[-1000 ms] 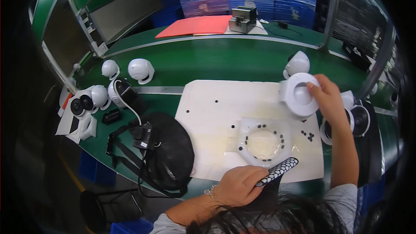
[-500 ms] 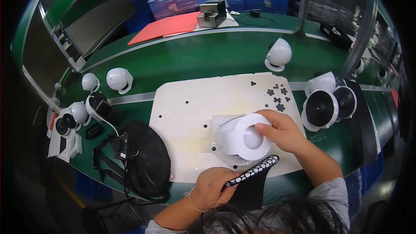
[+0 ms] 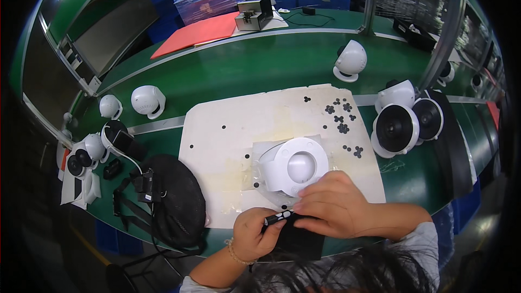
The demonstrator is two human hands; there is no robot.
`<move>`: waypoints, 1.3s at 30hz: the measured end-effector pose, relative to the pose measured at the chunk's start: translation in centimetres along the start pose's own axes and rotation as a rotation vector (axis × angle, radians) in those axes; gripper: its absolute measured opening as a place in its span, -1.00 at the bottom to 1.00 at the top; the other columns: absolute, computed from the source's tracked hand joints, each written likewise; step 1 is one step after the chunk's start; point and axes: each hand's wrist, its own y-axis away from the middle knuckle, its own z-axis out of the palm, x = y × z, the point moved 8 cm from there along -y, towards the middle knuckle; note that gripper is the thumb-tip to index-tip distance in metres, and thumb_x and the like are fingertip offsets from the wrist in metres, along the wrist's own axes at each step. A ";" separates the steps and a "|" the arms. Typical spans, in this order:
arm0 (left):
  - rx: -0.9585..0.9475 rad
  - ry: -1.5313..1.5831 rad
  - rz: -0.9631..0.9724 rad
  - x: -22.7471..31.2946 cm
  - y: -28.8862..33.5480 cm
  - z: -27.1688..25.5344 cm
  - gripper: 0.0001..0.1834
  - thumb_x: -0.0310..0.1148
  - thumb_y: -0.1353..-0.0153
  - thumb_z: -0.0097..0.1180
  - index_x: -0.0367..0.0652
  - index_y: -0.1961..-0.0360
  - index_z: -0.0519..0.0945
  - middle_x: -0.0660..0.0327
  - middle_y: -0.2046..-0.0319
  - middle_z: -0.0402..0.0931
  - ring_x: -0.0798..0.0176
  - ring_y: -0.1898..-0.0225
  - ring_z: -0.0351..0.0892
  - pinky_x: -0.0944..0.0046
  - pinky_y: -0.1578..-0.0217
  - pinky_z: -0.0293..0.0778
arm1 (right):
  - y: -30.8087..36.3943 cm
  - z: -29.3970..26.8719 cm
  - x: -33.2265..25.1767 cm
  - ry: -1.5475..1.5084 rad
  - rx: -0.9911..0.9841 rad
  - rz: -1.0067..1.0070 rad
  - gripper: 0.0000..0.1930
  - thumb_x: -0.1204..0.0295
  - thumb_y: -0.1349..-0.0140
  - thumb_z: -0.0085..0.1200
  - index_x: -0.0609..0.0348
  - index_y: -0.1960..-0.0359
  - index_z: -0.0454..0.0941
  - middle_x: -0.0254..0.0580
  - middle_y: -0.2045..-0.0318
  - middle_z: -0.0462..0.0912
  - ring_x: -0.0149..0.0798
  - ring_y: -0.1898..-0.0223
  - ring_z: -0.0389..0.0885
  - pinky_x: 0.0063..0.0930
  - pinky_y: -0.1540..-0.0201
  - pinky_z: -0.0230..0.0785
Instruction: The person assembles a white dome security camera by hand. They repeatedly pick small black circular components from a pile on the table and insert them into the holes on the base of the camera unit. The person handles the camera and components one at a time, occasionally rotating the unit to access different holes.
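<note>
My left hand (image 3: 255, 233) is closed on a black strip (image 3: 278, 217) patterned with white oval patches. My right hand (image 3: 334, 206) has its fingers and thumb together over the strip's right end, hiding it. Below both hands hangs a dark sheet (image 3: 298, 241); whether it joins the strip I cannot tell. Just beyond the right fingertips, a white rounded housing (image 3: 279, 168) lies with its ring-shaped base (image 3: 319, 157) facing up. It rests on a clear plastic sheet (image 3: 256, 154) on the pale work board (image 3: 217, 173).
Small black round pads (image 3: 343, 128) are scattered across the board, mostly at its upper right. White camera-like units (image 3: 397, 130) stand at right, with more (image 3: 147, 100) at left. A black mesh bag (image 3: 179, 201) with cables lies left of the board. Metal posts (image 3: 448, 38) rise at right.
My right hand has let go of the white housing and come down to the strip in my left hand. The housing stays lying on the board. More black pads show at the board's right.
</note>
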 end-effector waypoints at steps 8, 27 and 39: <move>0.031 -0.040 0.042 0.2 0.0 -0.2 -0.85 -0.50 0.08 0.20 -0.30 0.50 0.46 0.09 0.64 0.45 0.09 0.66 0.43 0.25 0.62 0.33 | 0.9 0.6 -0.6 0.079 0.080 -0.141 -0.75 0.49 0.15 0.19 0.07 0.34 0.55 -0.39 0.27 0.54 -0.32 0.20 0.48 -0.46 0.23 0.21; -0.016 -0.124 0.216 0.8 0.2 0.7 -0.66 -0.58 0.26 0.12 -0.26 0.31 0.50 0.11 0.53 0.48 0.09 0.55 0.46 0.21 0.54 0.37 | -1.3 0.7 -0.4 -0.384 0.240 0.077 -0.82 0.42 -0.14 -0.06 0.14 0.23 0.50 -0.18 0.35 0.54 -0.15 0.32 0.52 -0.42 0.31 0.30; 0.078 -0.437 0.213 2.2 -0.4 0.4 -0.76 -0.43 0.18 0.13 -0.15 0.37 0.54 0.07 0.03 0.41 0.07 0.00 0.35 0.13 0.14 0.23 | -0.1 -1.9 5.0 -0.120 0.310 0.149 -0.61 0.71 0.01 0.00 0.27 0.09 0.30 -0.12 0.29 0.43 -0.23 0.32 0.46 -0.48 0.29 0.31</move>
